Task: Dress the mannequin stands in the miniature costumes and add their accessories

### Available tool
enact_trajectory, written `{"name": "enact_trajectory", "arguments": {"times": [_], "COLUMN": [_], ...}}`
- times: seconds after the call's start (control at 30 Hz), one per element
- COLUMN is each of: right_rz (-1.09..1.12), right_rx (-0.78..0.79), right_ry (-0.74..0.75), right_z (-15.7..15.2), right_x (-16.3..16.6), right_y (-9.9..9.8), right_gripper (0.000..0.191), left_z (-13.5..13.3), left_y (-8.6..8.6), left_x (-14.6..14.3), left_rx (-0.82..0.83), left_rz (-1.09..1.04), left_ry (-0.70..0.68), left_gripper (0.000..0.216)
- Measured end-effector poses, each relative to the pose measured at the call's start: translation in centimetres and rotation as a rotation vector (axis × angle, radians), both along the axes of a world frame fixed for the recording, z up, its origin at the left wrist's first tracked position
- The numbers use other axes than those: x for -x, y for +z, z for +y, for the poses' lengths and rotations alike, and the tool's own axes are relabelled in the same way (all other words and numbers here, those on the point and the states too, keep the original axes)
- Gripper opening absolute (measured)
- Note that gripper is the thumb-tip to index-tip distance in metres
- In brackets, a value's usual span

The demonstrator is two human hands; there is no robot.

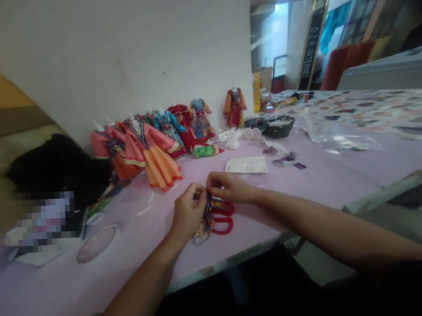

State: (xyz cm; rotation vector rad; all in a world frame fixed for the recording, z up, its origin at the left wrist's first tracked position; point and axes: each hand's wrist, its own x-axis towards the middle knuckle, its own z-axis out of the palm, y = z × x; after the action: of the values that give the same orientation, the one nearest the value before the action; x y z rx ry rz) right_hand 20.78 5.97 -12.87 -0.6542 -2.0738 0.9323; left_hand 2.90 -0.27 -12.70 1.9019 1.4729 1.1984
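Observation:
My left hand (187,209) is closed in a pinch on the top of a patterned ribbon trim (208,222), which has dark beaded-looking edges and orange, flowery bands. Close beside it, my right hand (228,187) has thumb and forefinger pressed together at the trim's upper end. What lies between those right fingertips is too small to make out. Red-handled scissors (223,225) lie on the table just under and to the right of the trim; their blades are hidden. A white card (246,165) with small specks on it lies beyond my right hand.
Small doll dresses on hangers (151,151) lean along the wall. A green packet (206,151), a dark basket (280,126), ribbon scraps (290,161) and plastic bags (339,136) lie behind. An oval pink object (96,244) is at left. The table's edge (229,259) runs close to me.

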Motion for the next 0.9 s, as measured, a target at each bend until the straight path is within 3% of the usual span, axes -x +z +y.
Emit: {"name": "enact_trajectory", "arguments": {"times": [0.9], "right_rz": [0.012], "right_rx": [-0.013], "right_ry": [0.063], "right_z": [-0.51], "right_x": [-0.25], "right_y": [0.48], "right_gripper": [0.004], "left_z": [0.16], "left_y": [0.03], "left_x": [0.08], "left_rx": [0.058], "left_rz": [-0.064], "left_ry": [-0.013], "left_gripper": [0.015]}}
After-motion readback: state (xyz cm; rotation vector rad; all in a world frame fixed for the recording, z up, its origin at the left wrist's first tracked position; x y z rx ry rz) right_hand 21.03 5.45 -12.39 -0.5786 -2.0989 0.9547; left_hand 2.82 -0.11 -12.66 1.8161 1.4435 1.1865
